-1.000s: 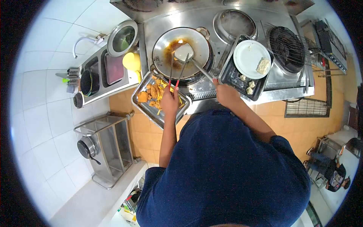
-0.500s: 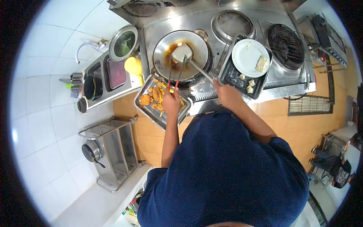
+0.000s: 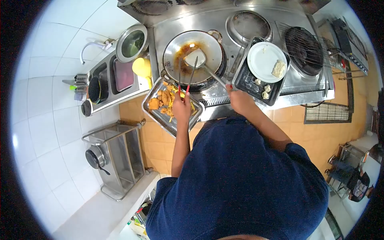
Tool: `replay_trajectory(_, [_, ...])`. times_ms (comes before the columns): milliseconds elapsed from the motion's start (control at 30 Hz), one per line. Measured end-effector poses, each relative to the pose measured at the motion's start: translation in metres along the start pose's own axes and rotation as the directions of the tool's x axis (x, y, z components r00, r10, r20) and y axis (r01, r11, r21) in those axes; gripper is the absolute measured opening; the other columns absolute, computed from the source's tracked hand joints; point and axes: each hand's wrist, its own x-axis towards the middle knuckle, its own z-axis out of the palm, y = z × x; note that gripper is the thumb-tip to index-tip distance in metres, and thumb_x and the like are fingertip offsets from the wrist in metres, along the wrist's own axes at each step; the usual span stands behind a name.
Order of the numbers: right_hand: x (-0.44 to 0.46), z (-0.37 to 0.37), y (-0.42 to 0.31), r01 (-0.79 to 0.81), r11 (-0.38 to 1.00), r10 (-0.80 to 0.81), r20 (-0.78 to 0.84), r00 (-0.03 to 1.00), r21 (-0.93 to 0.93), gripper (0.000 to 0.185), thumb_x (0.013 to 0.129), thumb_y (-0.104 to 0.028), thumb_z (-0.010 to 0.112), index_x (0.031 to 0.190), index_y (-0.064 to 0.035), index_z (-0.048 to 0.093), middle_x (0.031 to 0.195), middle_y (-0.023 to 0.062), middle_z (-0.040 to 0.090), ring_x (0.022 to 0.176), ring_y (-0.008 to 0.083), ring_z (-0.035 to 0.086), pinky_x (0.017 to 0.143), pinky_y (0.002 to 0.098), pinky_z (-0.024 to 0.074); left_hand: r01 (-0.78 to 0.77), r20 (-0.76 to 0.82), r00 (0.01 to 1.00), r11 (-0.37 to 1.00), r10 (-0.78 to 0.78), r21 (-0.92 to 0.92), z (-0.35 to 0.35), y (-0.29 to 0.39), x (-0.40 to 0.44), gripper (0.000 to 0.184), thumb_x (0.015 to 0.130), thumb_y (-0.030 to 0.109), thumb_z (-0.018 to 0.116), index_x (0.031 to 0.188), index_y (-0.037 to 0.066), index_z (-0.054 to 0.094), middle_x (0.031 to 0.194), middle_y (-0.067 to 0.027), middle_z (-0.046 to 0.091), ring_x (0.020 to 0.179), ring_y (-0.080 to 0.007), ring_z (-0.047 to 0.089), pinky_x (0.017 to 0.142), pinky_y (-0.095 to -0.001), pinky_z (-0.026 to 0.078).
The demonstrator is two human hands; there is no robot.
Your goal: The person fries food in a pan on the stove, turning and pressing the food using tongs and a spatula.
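Note:
My left hand (image 3: 182,107) grips a pair of tongs (image 3: 191,77) with red handles. The tongs' dark arms are spread apart and reach over the wok (image 3: 171,51), with nothing visible between the tips. Closed round the handle of a metal wok spatula (image 3: 195,59) is my right hand (image 3: 241,101). The spatula's broad blade is inside the wok, above brown oily residue. Below my left hand, a metal tray (image 3: 171,127) holds fried golden pieces (image 3: 163,99) and yellow strips, partly hidden by that hand.
Right of the wok, a dark tray (image 3: 245,82) carries a white plate (image 3: 262,60) and several pale lumps. Beyond it is a grill-topped burner (image 3: 303,50). A sink unit (image 3: 110,98) with a yellow container (image 3: 141,67) stands left. Another person (image 3: 357,182) is far right.
The spatula blade has shifted slightly right and down in the wok. The tongs' arms are spread wider than before. Both hands stay nearly in place.

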Motion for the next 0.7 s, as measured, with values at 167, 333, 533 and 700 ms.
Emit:
replay_trajectory(167, [0.0,-0.014,-0.001,-0.029,0.998,0.026,0.064,0.998,0.058,0.052,0.092,-0.012,0.045,0.144,-0.0032,0.042,0.08,0.0219,0.068,0.071,0.0398,0.068,0.065,0.0528,0.0546,-0.012,-0.028,1.0,1.0,0.011,-0.027,0.001,0.001,0.002,0.046,0.093,0.041,0.064,0.103,-0.003,0.061,0.076,-0.0229,0.065,0.067,-0.0412,0.064,0.059,-0.0471,0.048])
replay_trajectory(333, [0.002,-0.006,0.009,-0.005,1.0,0.005,0.029,1.0,0.026,0.055,0.09,-0.011,0.047,0.145,-0.0052,0.041,0.08,0.0226,0.068,0.071,0.0411,0.068,0.065,0.0535,0.0544,-0.037,-0.047,0.998,0.998,0.035,-0.041,0.001,-0.001,0.002,0.046,0.093,0.04,0.064,0.105,-0.004,0.061,0.073,-0.0217,0.064,0.065,-0.0395,0.064,0.058,-0.046,0.047])
replay_trajectory(533, [0.003,-0.008,0.004,-0.012,0.999,0.012,0.0,1.0,0.032,0.058,0.089,-0.009,0.047,0.147,-0.007,0.039,0.081,0.0231,0.068,0.072,0.0415,0.068,0.066,0.0534,0.0544,-0.04,-0.075,0.996,0.998,0.037,-0.039,0.0,-0.001,-0.002,0.041,0.093,0.036,0.065,0.105,-0.003,0.061,0.07,-0.0203,0.062,0.062,-0.0368,0.062,0.056,-0.0444,0.046])
replay_trajectory(700, [-0.006,-0.03,-0.009,-0.092,0.996,0.088,0.161,0.983,0.016,0.056,0.089,-0.006,0.045,0.145,-0.0026,0.04,0.092,0.0251,0.069,0.084,0.0406,0.069,0.075,0.0519,0.0555,-0.031,-0.05,0.998,0.995,0.026,-0.094,0.0,-0.002,-0.008,0.041,0.093,0.036,0.065,0.106,-0.003,0.061,0.074,-0.0206,0.064,0.063,-0.0354,0.063,0.058,-0.043,0.048])
